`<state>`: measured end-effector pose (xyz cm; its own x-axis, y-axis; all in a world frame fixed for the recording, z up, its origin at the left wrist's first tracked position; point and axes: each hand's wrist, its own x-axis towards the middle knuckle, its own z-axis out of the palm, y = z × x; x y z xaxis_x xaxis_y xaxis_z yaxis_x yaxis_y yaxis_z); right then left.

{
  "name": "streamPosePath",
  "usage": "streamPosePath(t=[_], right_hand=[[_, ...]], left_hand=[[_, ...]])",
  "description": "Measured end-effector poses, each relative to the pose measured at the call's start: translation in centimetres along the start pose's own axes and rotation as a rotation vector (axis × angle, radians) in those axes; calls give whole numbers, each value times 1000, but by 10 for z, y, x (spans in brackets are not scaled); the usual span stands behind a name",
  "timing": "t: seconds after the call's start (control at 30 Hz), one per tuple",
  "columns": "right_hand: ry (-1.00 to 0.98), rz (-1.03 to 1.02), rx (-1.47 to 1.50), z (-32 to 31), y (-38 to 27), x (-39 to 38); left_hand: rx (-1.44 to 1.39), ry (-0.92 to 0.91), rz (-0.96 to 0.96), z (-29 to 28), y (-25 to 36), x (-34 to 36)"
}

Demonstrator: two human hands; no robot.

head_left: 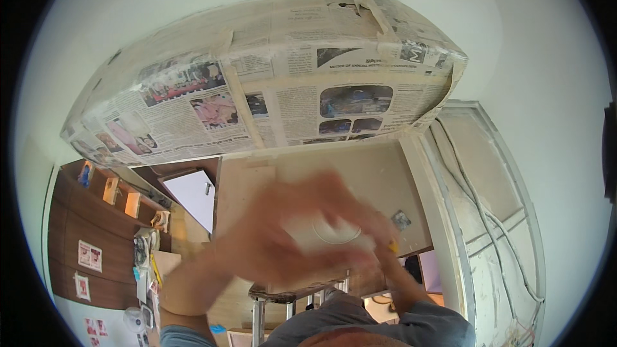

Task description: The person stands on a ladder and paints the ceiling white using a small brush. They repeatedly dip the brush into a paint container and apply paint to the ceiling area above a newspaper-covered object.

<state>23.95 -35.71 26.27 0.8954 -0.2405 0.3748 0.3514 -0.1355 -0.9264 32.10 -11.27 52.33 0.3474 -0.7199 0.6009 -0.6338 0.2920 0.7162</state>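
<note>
Motion smears my left hand, which is raised in the middle of the view. Its fingers and thumb curve round a pale thing with a round edge; blur hides what kind of thing it is. Close beside it, to the right, is my right hand, partly covered by the left one and also blurred, so its fingers cannot be made out. A small yellow spot shows at the right hand. Beyond both hands, a large box-like form wrapped in newspaper spans the wall, with strips of tape across it.
Below me stands a ladder. A beige panel lies behind my hands. Loose cables run down the right wall recess. To the left are a brown panelled wall, a white door-like panel, a cluttered surface and a white fan.
</note>
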Motion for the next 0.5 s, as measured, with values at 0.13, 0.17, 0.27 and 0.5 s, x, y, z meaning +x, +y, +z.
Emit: streamPosePath(t=[0.13, 0.17, 0.27, 0.5], right_hand=[[229, -402, 89, -39, -83, 49], [298, -468, 197, -47, -108, 67], [319, -679, 243, -62, -175, 141], [69, -839, -424, -52, -268, 285]], left_hand=[[723, 541, 1, -93, 4, 40], [1068, 549, -2, -114, 3, 51], [1108, 557, -110, -154, -15, 74], [1151, 594, -245, -181, -40, 67]])
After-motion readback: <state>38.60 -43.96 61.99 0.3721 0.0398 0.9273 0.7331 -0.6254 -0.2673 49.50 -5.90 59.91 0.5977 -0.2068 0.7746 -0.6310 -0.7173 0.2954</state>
